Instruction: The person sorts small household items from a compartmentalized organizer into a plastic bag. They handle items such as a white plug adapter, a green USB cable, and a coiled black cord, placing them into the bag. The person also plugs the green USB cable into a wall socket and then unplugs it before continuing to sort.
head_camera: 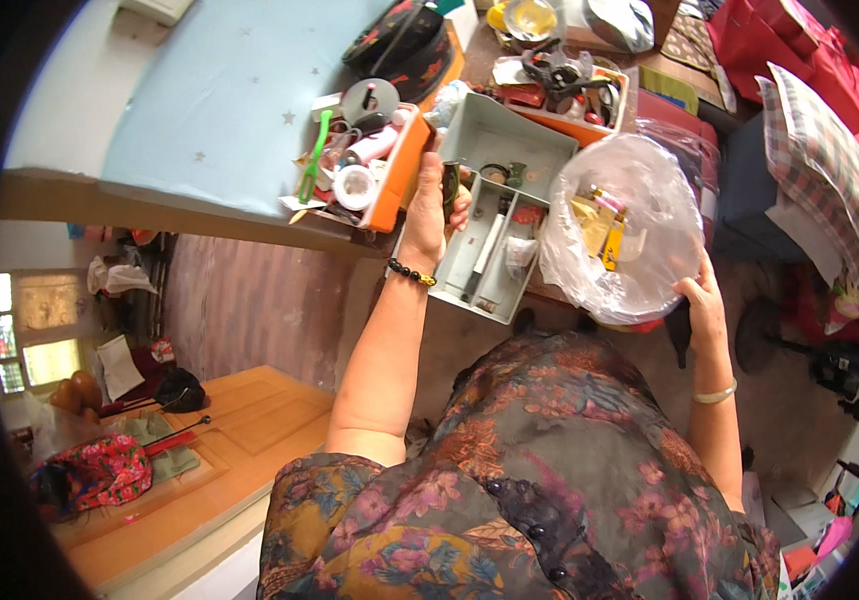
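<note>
My left hand (429, 214), with a dark bead bracelet at its wrist, holds a small dark object (450, 184), perhaps a tube or small case, beside the left wall of a grey divided tray (500, 139). In the tray lie a black-and-white stick (488, 244), a small clear packet (521, 253), a pink item (527, 215) and a round dark item (494, 174). At the right, my right hand (702, 296) grips the rim of a round bin lined with a translucent plastic bag (662, 187). Yellow packaging (590, 221) sits inside the bag.
An orange-and-white box (399, 176) full of small items, with a green long-handled tool (315, 161), stands left of the tray. Another filled orange box (572, 127) is behind. A checked cushion (831, 142) and a dark floor fan (767, 337) are at the right.
</note>
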The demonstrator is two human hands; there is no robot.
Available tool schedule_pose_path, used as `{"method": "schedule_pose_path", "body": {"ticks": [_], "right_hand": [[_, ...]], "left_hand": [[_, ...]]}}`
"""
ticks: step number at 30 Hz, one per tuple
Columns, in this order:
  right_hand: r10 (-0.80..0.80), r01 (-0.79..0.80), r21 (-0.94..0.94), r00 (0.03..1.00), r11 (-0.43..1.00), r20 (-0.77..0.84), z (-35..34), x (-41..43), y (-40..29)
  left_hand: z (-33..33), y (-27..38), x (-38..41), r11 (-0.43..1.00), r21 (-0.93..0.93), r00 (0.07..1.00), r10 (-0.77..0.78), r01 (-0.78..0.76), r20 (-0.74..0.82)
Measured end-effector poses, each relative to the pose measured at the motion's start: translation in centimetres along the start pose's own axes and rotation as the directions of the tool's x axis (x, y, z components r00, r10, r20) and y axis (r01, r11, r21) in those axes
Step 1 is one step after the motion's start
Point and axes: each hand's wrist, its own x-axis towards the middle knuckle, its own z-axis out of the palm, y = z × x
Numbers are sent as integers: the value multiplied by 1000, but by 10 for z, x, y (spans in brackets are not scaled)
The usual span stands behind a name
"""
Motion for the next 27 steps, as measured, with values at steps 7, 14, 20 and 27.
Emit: {"method": "schedule_pose_path", "body": {"ticks": [7, 14, 20, 27], "right_hand": [[-22, 22, -9, 999, 1000, -45, 0, -1, -4], [-29, 31, 10, 990, 999, -137, -43, -11, -4], [-10, 19, 41, 976, 999, -219, -51, -16, -1], [31, -9, 105, 976, 994, -214, -54, -24, 7]], "left_hand": [[-36, 6, -12, 922, 370, 993, 107, -118, 50], [-58, -26, -37, 583, 807, 980, 195, -92, -29], [-26, -69, -36, 106, 993, 982, 188, -53, 32], [-16, -93, -10, 78, 997, 997, 80, 4, -10]]}}
